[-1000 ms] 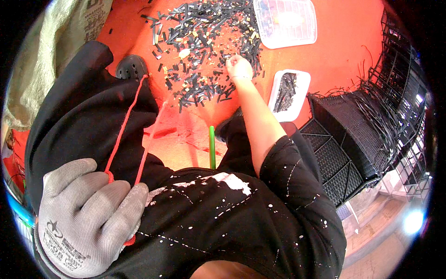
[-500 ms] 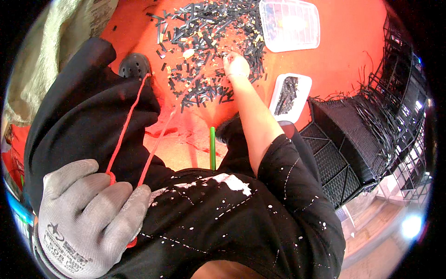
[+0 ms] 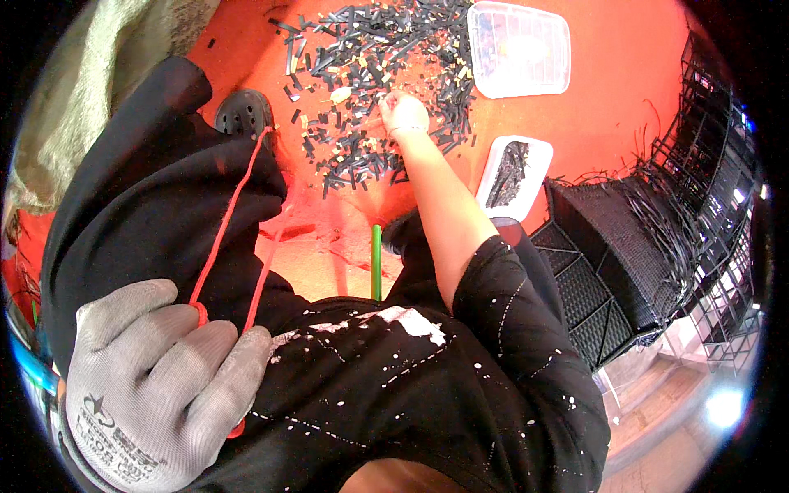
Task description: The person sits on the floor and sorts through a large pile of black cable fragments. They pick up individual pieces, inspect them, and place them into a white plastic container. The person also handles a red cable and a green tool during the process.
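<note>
My left hand, in a grey knit glove, is closed around a red cord. One strand of the cord runs taut up to the dark clog on my foot. A second red strand rises from the glove toward the floor, and its far end fades against the red. My bare right hand is stretched out over a litter of short black strips with some orange bits. Its fingers are bent together, and what they hold, if anything, is too small to make out.
On the red floor lie a clear plastic lid or tray and a white tub with dark strips inside. Black woven wicker pieces with loose strands stand at right. A green rod is between my legs; pale sacking lies at far left.
My right hand has shifted a little to the left over the black strips. My left hand stays closed on the red cord in nearly the same place.
</note>
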Tool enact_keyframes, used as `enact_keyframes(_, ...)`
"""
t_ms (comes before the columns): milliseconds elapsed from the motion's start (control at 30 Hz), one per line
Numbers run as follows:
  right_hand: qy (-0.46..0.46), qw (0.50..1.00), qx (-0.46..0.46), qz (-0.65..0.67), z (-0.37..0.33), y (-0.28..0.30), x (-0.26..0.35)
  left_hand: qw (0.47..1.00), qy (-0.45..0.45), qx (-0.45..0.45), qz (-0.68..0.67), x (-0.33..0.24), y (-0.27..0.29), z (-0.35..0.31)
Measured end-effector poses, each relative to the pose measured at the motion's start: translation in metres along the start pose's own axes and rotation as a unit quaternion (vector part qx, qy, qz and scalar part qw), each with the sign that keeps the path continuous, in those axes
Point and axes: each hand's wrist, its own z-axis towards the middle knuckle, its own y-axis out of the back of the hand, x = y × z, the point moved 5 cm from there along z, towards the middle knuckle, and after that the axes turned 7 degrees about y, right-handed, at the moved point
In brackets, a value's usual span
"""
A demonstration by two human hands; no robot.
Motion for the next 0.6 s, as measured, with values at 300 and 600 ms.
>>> enact_keyframes(300,0.051,0.995,0.062,-0.059,-0.02,-0.022,0.02,1.0,-0.001,-0.014,0.003,0.003,0.001,-0.004)
enact_keyframes(600,0.055,0.976,0.185,-0.101,-0.015,-0.036,0.06,1.0,0.014,-0.009,0.004,-0.002,0.008,-0.01)
